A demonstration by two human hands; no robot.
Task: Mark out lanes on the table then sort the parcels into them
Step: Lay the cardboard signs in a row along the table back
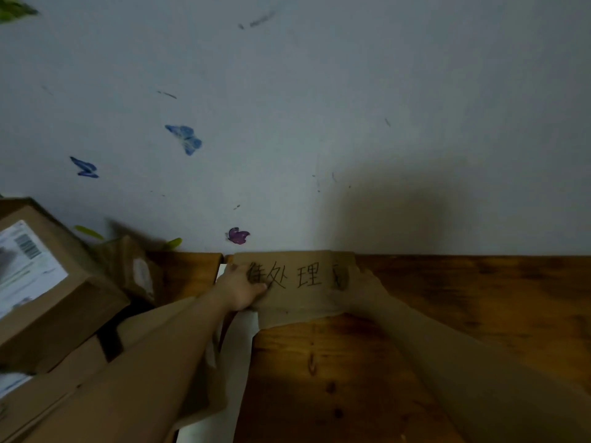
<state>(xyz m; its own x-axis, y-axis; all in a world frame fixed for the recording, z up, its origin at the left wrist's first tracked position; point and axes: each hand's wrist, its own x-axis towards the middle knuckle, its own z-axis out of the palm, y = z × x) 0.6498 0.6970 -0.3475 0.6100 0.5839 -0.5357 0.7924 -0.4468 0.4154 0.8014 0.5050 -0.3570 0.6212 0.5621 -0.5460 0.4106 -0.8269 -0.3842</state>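
1. A brown label (pixel 297 278) with handwritten black characters is seen lying at the far edge of the wooden surface (pixel 447 302), right against the wall (pixel 319 123).
2. The left hand (pixel 243 289) is laid on the left end of the brown label; its fingers are stretched out fairly straight over the first character, and nothing is gripped.
3. The right hand (pixel 364 287) is placed at the right end of the brown label, by the last character. It is blurred and dim, so how its fingers lie cannot be told.
4. A white strip (pixel 238 350) is seen running along the surface from the label's left end towards the viewer, partly hidden under the left forearm.
5. A large parcel (pixel 48 282) with a white barcode sheet on top is stacked on other cardboard left of the white strip. A smaller parcel (pixel 131 270) is set behind it, near the wall.
6. Butterfly stickers (pixel 185 139) in blue and purple are stuck to the wall.
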